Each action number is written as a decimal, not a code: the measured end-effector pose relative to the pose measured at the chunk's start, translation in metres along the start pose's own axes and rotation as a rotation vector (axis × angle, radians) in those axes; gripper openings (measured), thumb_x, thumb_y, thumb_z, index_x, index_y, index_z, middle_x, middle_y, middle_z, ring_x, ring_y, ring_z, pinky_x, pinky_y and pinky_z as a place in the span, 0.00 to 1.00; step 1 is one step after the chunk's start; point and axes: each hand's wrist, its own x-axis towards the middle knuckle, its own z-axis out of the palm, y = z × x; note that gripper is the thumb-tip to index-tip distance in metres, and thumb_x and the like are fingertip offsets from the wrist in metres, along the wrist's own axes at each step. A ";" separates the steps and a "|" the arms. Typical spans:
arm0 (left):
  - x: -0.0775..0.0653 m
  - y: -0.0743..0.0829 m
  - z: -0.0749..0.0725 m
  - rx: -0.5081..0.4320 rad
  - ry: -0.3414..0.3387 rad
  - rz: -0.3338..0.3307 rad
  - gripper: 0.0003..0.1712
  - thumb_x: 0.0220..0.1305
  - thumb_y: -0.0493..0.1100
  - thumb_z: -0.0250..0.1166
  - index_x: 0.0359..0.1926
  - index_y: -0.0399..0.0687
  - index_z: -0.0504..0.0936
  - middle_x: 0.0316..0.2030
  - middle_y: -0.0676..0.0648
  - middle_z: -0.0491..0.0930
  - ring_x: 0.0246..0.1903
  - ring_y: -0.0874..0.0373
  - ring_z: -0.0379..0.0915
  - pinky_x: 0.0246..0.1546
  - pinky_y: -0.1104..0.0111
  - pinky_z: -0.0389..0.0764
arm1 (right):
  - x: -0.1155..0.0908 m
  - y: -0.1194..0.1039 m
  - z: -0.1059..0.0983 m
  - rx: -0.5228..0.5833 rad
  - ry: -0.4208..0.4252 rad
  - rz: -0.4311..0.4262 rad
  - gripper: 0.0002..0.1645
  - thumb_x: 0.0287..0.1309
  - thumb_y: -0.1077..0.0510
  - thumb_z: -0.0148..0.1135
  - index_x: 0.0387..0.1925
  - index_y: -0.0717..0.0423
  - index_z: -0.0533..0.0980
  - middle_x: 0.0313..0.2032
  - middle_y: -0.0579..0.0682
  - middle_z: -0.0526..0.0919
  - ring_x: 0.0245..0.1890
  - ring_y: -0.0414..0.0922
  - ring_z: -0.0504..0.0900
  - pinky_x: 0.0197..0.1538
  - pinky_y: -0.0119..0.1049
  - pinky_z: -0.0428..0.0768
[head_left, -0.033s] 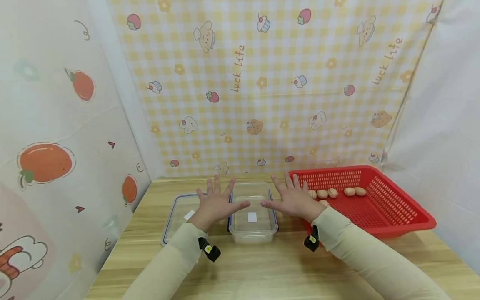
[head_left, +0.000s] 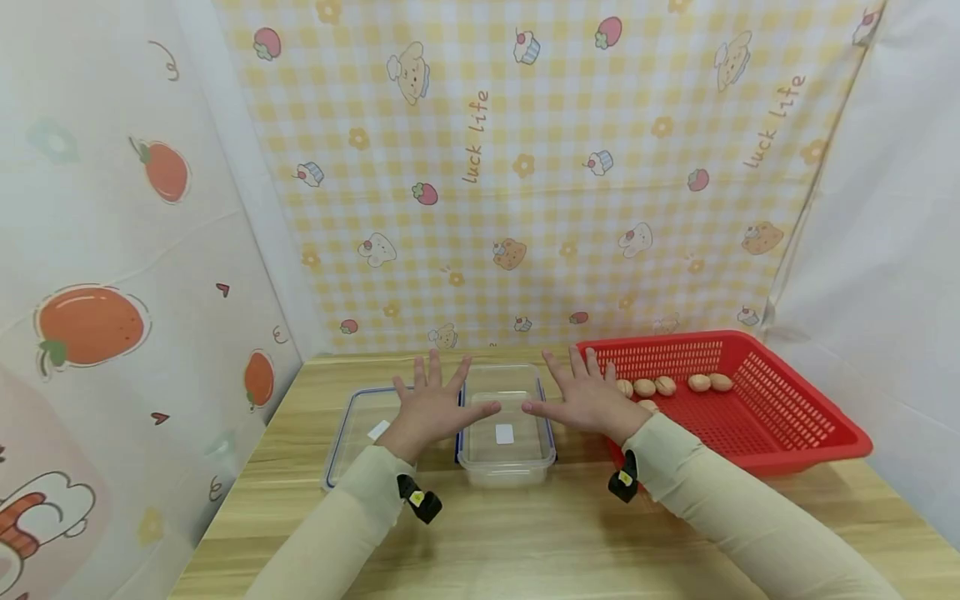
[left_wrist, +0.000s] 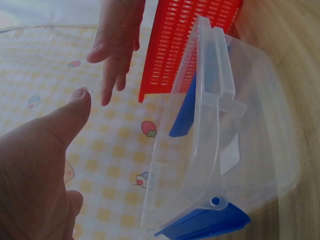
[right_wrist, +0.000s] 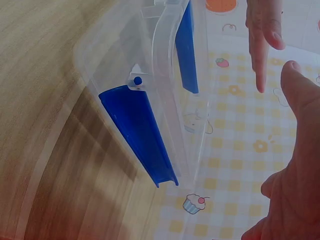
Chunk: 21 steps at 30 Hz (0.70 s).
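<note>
Held up over the table, my left hand (head_left: pixel 431 408) has its fingers spread and grips nothing. It overlaps the right part of a flat clear lid (head_left: pixel 347 442) with a blue seal. A clear plastic food container (head_left: pixel 504 477) stands between the hands, lidless, with a white label inside its outline. Blue latches (right_wrist: pixel 137 132) hang folded out from its sides in the wrist views. My right hand (head_left: pixel 588 404) is likewise spread and bare, between the container and a red basket (head_left: pixel 817 417). Several tan walnuts (head_left: pixel 665 386) lie in that basket, some partly behind the right hand.
The wooden table (head_left: pixel 510 542) runs toward me in front of the container. Behind it hangs a yellow checked cloth (head_left: pixel 555 217) with cartoon prints. Pale sheets enclose the left and right sides. Each wrist wears a small black camera (head_left: pixel 420 498).
</note>
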 end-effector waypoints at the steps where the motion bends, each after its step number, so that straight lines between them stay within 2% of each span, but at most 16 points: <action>1: 0.000 0.000 0.000 -0.001 -0.002 0.002 0.59 0.57 0.86 0.48 0.81 0.69 0.42 0.77 0.33 0.24 0.75 0.30 0.19 0.63 0.25 0.25 | 0.000 0.000 0.000 0.002 0.000 0.000 0.67 0.53 0.12 0.42 0.82 0.44 0.42 0.78 0.67 0.36 0.75 0.72 0.33 0.68 0.76 0.34; 5: -0.001 0.002 0.000 0.001 -0.015 0.011 0.59 0.57 0.86 0.47 0.81 0.68 0.42 0.77 0.32 0.24 0.75 0.30 0.19 0.63 0.25 0.25 | 0.000 0.002 -0.001 0.013 0.005 -0.006 0.66 0.54 0.13 0.44 0.82 0.46 0.43 0.78 0.68 0.37 0.75 0.73 0.33 0.68 0.77 0.35; 8: -0.002 0.003 -0.001 -0.005 -0.018 0.022 0.60 0.55 0.87 0.46 0.81 0.68 0.41 0.77 0.32 0.24 0.75 0.30 0.20 0.64 0.27 0.24 | 0.003 0.006 -0.009 0.043 0.032 -0.026 0.66 0.56 0.15 0.45 0.82 0.49 0.43 0.78 0.69 0.38 0.76 0.72 0.35 0.68 0.77 0.38; 12: -0.002 0.000 0.004 -0.020 -0.010 0.051 0.62 0.55 0.87 0.47 0.82 0.66 0.40 0.78 0.33 0.25 0.76 0.33 0.20 0.67 0.30 0.26 | 0.009 0.021 -0.033 0.217 0.096 -0.075 0.65 0.60 0.21 0.53 0.81 0.55 0.42 0.78 0.67 0.45 0.77 0.67 0.44 0.72 0.69 0.48; 14: -0.002 -0.003 0.011 -0.023 -0.013 0.066 0.63 0.55 0.87 0.48 0.82 0.65 0.38 0.78 0.33 0.26 0.77 0.34 0.21 0.68 0.31 0.28 | 0.012 0.031 -0.046 0.331 0.113 -0.075 0.65 0.61 0.23 0.56 0.81 0.54 0.40 0.78 0.64 0.47 0.77 0.65 0.47 0.72 0.67 0.52; 19: -0.002 -0.009 0.029 -0.032 -0.029 0.090 0.67 0.52 0.89 0.48 0.82 0.61 0.37 0.79 0.33 0.29 0.78 0.36 0.26 0.70 0.33 0.31 | 0.018 0.067 -0.068 0.493 0.133 0.009 0.62 0.62 0.26 0.57 0.82 0.45 0.38 0.79 0.60 0.50 0.76 0.67 0.50 0.70 0.68 0.56; 21: -0.003 -0.009 0.034 -0.040 -0.027 0.108 0.68 0.52 0.88 0.50 0.82 0.58 0.38 0.79 0.33 0.31 0.78 0.36 0.28 0.71 0.34 0.32 | 0.022 0.083 -0.070 0.525 0.154 0.016 0.61 0.63 0.28 0.58 0.82 0.47 0.40 0.78 0.61 0.53 0.75 0.67 0.53 0.70 0.67 0.58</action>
